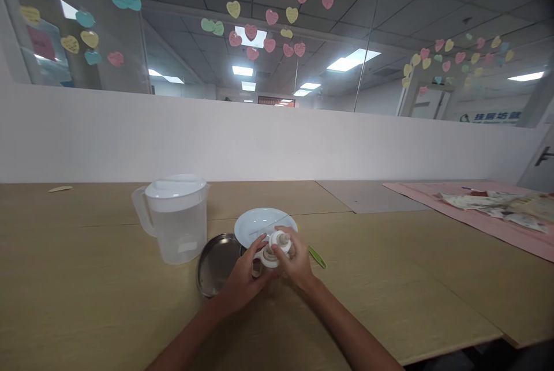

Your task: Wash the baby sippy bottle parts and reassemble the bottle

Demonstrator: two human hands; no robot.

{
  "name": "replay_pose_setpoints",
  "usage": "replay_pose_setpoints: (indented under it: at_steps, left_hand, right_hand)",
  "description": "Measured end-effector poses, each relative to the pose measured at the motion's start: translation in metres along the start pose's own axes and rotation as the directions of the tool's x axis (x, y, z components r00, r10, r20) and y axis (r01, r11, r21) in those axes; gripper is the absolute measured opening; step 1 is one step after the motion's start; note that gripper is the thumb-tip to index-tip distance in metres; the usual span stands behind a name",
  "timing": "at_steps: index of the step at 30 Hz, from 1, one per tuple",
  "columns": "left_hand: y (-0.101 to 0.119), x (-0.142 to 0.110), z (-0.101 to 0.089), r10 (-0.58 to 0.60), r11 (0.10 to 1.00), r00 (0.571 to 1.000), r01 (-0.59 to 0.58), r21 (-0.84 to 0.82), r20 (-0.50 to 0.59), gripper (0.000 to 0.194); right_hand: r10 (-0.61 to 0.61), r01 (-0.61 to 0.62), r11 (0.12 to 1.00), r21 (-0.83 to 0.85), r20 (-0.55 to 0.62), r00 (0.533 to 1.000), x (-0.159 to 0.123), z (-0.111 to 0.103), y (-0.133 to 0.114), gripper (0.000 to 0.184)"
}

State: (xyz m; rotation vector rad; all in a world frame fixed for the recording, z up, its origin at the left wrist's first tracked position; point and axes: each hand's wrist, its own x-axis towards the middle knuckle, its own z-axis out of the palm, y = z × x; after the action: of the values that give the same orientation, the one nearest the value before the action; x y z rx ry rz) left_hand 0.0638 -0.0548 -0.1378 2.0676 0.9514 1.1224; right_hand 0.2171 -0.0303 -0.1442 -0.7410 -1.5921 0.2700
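My left hand [243,280] is wrapped round a baby bottle [269,258] with a white neck ring and a white side handle. In my right hand [299,262] is a white ring with a pale teat [282,239], pinched by the fingers right over the bottle's mouth. Whether ring and bottle touch cannot be made out. Both hands hide much of the bottle's body. Just beyond them lies a pale blue-white plate [249,222] with something thin and clear across it. A round steel dish [219,267] is left of my left hand.
A lidded clear pitcher [182,229] holding liquid stands at the left. A green handle [318,257] lies right of my hands. Pink cloth [415,193] with crumpled fabric [489,203] covers the table's far right. Behind the table rises a white wall [259,140] with glass above.
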Motion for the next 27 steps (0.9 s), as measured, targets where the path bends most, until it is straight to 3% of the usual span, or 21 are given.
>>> replay_pose_setpoints:
  at_steps: [2,5,8,10,16,22,25,27]
  left_hand:
    - [0.0,0.0,0.0,-0.021,1.0,1.0,0.021,0.009,-0.002,0.067]
    - [0.001,0.0,0.0,-0.021,1.0,1.0,0.021,-0.003,0.013,0.066]
    - [0.002,0.001,0.0,-0.016,1.0,1.0,0.017,-0.01,0.027,0.065]
    - [0.002,0.0,-0.001,-0.024,1.0,0.999,0.024,-0.005,0.024,0.064]
    - [0.001,0.0,-0.001,-0.025,1.0,0.999,0.025,0.007,0.031,0.065]
    - [0.001,0.0,-0.001,-0.033,0.999,0.999,0.033,0.009,0.026,0.064]
    - [0.001,-0.001,-0.001,-0.034,0.999,0.999,0.034,0.008,0.031,0.064]
    - [0.001,-0.001,-0.002,-0.033,0.999,0.999,0.033,0.009,0.033,0.064]
  right_hand:
    - [0.167,-0.145,0.974,0.175,-0.119,0.979,0.004,0.001,0.004,0.032]
    - [0.416,-0.281,0.807,0.52,-0.164,0.894,0.014,-0.003,0.01,0.036]
    - [0.529,-0.247,0.593,0.766,-0.139,0.837,0.026,-0.012,0.013,0.033]
    - [0.543,-0.208,0.52,0.829,-0.133,0.829,0.032,-0.018,0.016,0.029]
    - [0.553,-0.2,0.502,0.842,-0.135,0.822,0.033,-0.021,0.027,0.023]
    - [0.679,-0.269,0.423,0.865,-0.107,0.726,0.026,-0.014,0.04,0.027]
    - [0.702,-0.317,0.464,0.827,-0.126,0.701,0.024,-0.011,0.047,0.031]
    - [0.693,-0.351,0.54,0.765,-0.167,0.701,0.023,-0.01,0.049,0.036]
